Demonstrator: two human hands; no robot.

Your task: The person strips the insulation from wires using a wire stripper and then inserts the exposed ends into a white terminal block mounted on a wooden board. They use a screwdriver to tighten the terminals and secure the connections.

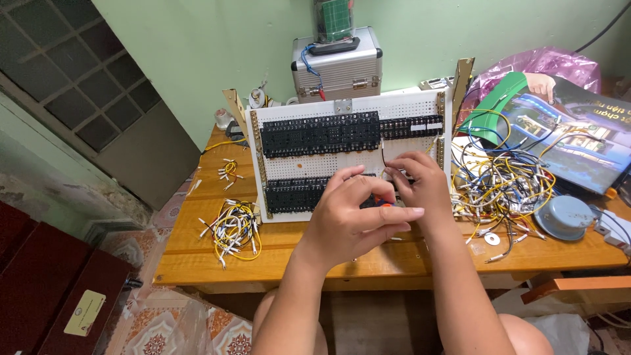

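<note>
Head view, centre frame — both hands meet at the white panel (pixel 328 161). Left hand (pixel 351 220) curls around an orange-handled tool (pixel 384 204); right hand (pixel 420 181) pinches a dark wire (pixel 383 152). Wiring step seemingly underway — steady seating needed. Loose yellow wires (pixel 233 227) lie lower left.

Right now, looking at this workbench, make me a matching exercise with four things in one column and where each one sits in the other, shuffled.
Things:
1. silver metal case
2. small bundle of yellow and white wires
3. round grey metal disc
4. white perforated board with black terminal blocks

Places:
A. right end of the wooden table, by the big wire tangle
B. against the green wall, behind the board
C. left part of the table
D. middle of the table, under both hands

Pairs: 1-B, 2-C, 3-A, 4-D
</note>
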